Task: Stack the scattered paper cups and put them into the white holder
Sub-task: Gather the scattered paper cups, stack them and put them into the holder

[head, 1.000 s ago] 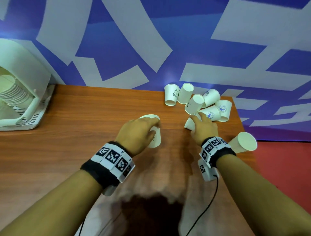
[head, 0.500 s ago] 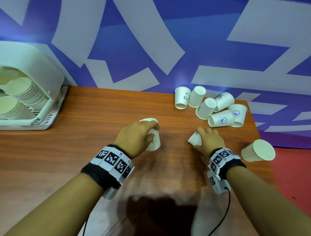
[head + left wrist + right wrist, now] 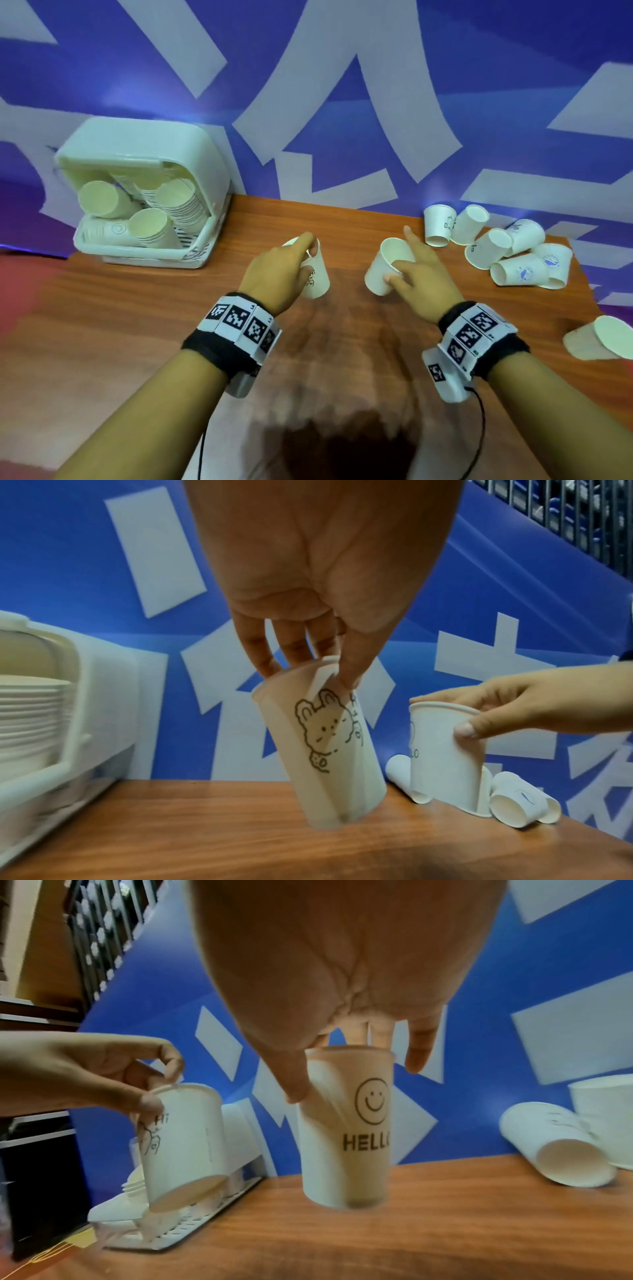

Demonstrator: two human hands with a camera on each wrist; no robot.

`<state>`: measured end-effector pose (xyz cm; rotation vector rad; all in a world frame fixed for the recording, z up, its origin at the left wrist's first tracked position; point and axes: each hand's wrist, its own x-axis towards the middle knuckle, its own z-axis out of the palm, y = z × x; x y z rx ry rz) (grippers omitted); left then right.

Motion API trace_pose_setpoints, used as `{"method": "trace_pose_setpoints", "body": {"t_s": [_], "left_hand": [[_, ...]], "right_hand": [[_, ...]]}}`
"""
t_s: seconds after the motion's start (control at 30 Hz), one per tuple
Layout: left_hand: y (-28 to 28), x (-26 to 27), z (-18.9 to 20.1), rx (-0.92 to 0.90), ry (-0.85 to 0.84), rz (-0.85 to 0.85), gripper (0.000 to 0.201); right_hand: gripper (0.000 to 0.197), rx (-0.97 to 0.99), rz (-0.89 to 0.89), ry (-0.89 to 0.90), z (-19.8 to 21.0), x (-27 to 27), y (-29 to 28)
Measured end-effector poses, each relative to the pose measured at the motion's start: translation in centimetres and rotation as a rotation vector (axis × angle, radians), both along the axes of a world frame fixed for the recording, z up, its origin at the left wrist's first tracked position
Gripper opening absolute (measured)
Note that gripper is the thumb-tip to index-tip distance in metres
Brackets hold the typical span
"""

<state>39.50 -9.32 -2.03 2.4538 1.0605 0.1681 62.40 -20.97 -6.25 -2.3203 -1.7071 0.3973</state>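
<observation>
My left hand (image 3: 301, 255) (image 3: 308, 666) pinches the rim of a white paper cup with a bear drawing (image 3: 317, 277) (image 3: 329, 750), held tilted just above the wooden table (image 3: 137, 325). My right hand (image 3: 402, 263) (image 3: 342, 1056) grips a second white cup printed with a smiley and "HELLO" (image 3: 385, 270) (image 3: 346, 1137) by its rim, mouth up, a short way right of the first. The white holder (image 3: 150, 144) stands at the table's back left with several cup stacks inside. Several loose cups (image 3: 510, 246) lie at the back right.
One more cup (image 3: 603, 339) lies on its side at the table's right edge. A blue and white patterned wall (image 3: 342, 102) rises behind the table. A dark shadow covers the table's near edge between my forearms.
My right hand has lifted its cup off the table, turned it mouth up and brought it left toward the left hand's cup. The view has swung left, showing the whole holder.
</observation>
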Motion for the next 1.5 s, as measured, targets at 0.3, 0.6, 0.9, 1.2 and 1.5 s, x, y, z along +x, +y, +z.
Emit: {"method": "trace_pose_setpoints", "body": {"t_s": [0.3,0.6,0.9,1.2,1.5], "left_hand": [[8.3,-13.5,0.8,0.041,0.031,0.136,0.026],[16.3,-22.5,1.3,0.125,-0.033,0.281,0.015],[20.5,-25.6,0.9,0.223,-0.044,0.238,0.011],[22.6,-23.5,-0.8,0.238,0.000,0.109,0.010],[23.8,-21.9,-4.0,0.178,0.190,0.047,0.023]], "right_hand": [[0.015,0.078,0.078,-0.067,3.6,-12.7,8.9],[0.015,0.050,0.140,-0.040,4.5,-23.0,16.4],[0.015,0.010,0.132,-0.052,5.2,-27.0,20.0],[0.014,0.004,0.132,-0.051,5.8,-26.6,21.2],[0.013,0.008,0.108,-0.053,5.1,-25.9,22.1]]}}
